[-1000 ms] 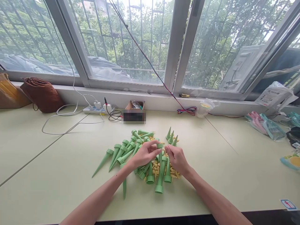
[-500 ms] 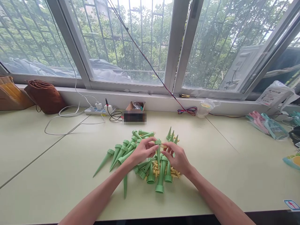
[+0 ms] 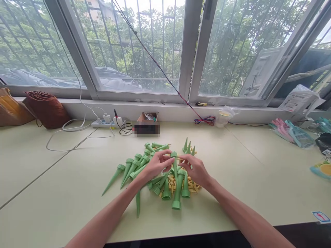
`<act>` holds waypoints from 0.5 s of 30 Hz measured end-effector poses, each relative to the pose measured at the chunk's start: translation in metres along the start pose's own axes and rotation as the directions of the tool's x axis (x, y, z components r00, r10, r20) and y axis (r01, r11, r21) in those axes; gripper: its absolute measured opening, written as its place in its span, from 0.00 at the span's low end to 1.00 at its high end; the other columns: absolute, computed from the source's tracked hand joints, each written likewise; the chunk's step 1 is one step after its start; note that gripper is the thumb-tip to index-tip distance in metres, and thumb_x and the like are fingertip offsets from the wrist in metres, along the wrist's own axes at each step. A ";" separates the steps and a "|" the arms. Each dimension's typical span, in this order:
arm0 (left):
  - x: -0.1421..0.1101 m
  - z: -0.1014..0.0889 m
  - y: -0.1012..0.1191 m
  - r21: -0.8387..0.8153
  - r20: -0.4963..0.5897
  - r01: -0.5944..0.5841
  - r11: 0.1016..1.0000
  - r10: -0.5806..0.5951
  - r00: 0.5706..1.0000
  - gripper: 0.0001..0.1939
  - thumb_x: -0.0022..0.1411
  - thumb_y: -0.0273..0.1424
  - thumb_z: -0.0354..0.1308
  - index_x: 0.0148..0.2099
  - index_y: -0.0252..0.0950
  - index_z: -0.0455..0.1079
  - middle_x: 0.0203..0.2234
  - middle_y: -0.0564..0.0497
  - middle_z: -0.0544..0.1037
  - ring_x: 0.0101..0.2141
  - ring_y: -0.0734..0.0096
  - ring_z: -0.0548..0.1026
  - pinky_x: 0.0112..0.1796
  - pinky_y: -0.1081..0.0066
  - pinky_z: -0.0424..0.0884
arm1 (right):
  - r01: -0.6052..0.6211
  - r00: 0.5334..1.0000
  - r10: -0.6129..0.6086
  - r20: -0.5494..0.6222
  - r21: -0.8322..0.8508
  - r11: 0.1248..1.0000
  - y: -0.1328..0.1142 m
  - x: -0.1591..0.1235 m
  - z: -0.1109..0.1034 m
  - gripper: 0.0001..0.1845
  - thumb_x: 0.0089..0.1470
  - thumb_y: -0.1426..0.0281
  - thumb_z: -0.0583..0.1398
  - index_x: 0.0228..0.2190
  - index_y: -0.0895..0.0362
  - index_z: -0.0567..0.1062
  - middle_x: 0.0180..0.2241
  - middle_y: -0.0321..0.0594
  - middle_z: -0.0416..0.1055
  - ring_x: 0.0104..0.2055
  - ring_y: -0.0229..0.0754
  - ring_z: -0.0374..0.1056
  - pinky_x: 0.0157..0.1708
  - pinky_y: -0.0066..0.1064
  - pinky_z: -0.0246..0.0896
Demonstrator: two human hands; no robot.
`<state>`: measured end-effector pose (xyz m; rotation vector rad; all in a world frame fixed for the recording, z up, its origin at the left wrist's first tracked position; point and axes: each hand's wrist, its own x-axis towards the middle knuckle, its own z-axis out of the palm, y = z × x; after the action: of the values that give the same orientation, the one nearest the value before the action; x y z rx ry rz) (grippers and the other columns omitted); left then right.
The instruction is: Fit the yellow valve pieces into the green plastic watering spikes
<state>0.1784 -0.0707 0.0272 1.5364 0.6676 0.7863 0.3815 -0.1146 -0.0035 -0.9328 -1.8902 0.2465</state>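
My left hand (image 3: pixel 160 162) pinches a green plastic spike (image 3: pixel 174 160) near its capped top, and its point hangs downward. Close to the cap, my right hand (image 3: pixel 193 168) has thumb and fingertips closed on a small yellow plastic piece (image 3: pixel 180 157), mostly covered by the fingers. Beneath both hands lie many loose yellow pieces (image 3: pixel 172 182). Several more green spikes (image 3: pixel 133 168) are spread to the left, and others, such as a long one (image 3: pixel 176 203), lie in front. Three spikes (image 3: pixel 189 147) stand point up behind my right hand.
A power strip (image 3: pixel 99 123) with white cables, a small cardboard box (image 3: pixel 148 117) and a bundled wire (image 3: pixel 205 120) line the windowsill side. A brown pouch (image 3: pixel 48 108) sits at the left. Pink and teal plastic bags (image 3: pixel 292 132) lie at the right of the table (image 3: pixel 77 203).
The view has shifted slightly. My hands stay at the green spike, with the yellow piece still by its cap; the right fingers have moved a little.
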 end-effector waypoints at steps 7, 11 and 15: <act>0.001 0.003 0.003 0.003 0.006 -0.035 0.999 0.035 0.999 0.21 0.59 0.44 0.64 0.45 0.35 0.63 0.18 0.59 0.67 0.19 0.78 0.63 0.22 0.74 0.59 | -0.005 1.000 0.005 -0.009 0.015 1.000 0.002 0.000 -0.001 0.09 0.63 0.67 0.58 0.44 0.56 0.73 0.36 0.43 0.78 0.30 0.40 0.73 0.32 0.32 0.70; 0.000 0.003 0.001 0.047 0.012 -0.061 0.997 0.061 0.998 0.20 0.59 0.43 0.63 0.46 0.35 0.65 0.19 0.59 0.66 0.19 0.77 0.64 0.22 0.74 0.60 | -0.009 1.000 0.009 -0.013 -0.008 1.000 0.002 -0.001 -0.001 0.09 0.64 0.66 0.57 0.43 0.56 0.74 0.35 0.43 0.78 0.31 0.40 0.73 0.32 0.31 0.69; 0.000 0.004 -0.003 0.118 0.020 -0.090 0.989 0.088 0.996 0.18 0.61 0.41 0.62 0.46 0.34 0.66 0.19 0.58 0.66 0.20 0.78 0.64 0.22 0.75 0.60 | -0.001 1.000 0.000 -0.017 -0.034 0.999 0.001 0.000 -0.002 0.10 0.65 0.66 0.56 0.41 0.57 0.75 0.33 0.42 0.78 0.30 0.40 0.71 0.31 0.30 0.67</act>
<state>0.1814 -0.0731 0.0244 1.6883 0.6480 0.8136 0.3833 -0.1146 -0.0033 -0.9555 -1.8834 0.2067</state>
